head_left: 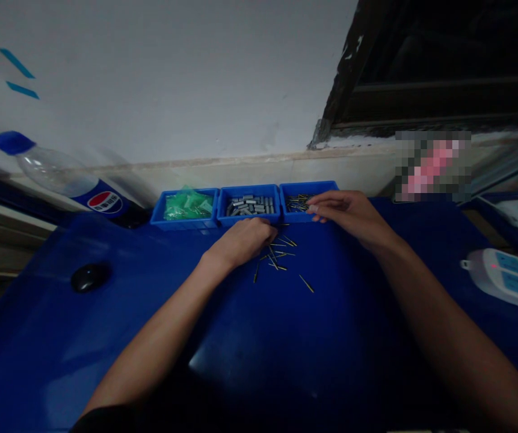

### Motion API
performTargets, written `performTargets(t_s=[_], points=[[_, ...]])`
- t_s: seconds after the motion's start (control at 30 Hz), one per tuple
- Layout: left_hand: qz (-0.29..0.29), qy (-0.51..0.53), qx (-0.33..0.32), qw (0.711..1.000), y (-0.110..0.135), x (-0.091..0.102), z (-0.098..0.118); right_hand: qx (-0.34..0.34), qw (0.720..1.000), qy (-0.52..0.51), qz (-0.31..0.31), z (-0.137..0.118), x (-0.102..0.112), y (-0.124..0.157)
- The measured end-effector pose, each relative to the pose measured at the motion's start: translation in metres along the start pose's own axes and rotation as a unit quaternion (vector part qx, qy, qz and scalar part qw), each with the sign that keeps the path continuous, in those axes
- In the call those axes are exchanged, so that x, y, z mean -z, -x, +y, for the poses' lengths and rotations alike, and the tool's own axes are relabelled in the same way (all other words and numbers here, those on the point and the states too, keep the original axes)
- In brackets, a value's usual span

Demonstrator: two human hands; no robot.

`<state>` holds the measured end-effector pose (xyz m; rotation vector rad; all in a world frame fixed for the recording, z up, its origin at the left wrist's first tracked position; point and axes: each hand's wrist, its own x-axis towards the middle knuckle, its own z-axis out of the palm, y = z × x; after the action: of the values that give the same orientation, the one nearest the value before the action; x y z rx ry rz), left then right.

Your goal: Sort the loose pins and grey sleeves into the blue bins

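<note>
My left hand is closed, its fingertips down at the table by several thin dark pins with yellowish parts, which look like small drill bits or needles. What it pinches, if anything, is hidden. My right hand is at the front edge of the right blue bin, thumb and fingers brought together. Whatever lies between those fingertips is too small to make out. More of the thin pins fill that bin. One loose pin lies closer to me, apart from the scattered group.
Beside it stand a blue bin of small grey metal pieces and another with green plastic bags. A cola bottle and a black mouse are left. A white power strip lies right. The wall rises behind.
</note>
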<state>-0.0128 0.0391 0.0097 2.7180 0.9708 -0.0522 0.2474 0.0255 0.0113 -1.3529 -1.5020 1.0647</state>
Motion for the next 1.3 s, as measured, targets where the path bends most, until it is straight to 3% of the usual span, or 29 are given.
performTargets(t_s=[0.27,0.43,0.53,0.63,0.77,1.1,1.3], points=[[0.015,0.031,-0.004,0.999,0.003,0.007,-0.003,-0.011,1.000,0.003,-0.011,0.001,0.000,0.000],[-0.010,0.025,0.043,0.999,0.013,0.009,-0.011,-0.008,0.999,0.032,-0.035,0.002,0.004,-0.001],[-0.067,0.038,0.082,0.994,0.021,0.009,-0.016,-0.005,0.987,0.102,-0.128,0.000,0.009,0.002],[-0.121,0.050,0.113,0.985,0.023,0.010,-0.014,-0.006,0.949,0.187,-0.254,-0.003,0.008,0.008],[-0.127,0.059,0.109,0.984,0.018,0.010,-0.011,-0.004,0.905,0.239,-0.351,0.001,-0.004,0.012],[-0.003,0.127,-0.001,0.992,0.006,0.002,-0.013,-0.004,0.925,0.208,-0.319,0.009,-0.007,0.009],[0.081,0.161,-0.040,0.983,0.002,0.002,-0.007,-0.016,0.961,0.077,-0.266,0.001,-0.006,0.009]])
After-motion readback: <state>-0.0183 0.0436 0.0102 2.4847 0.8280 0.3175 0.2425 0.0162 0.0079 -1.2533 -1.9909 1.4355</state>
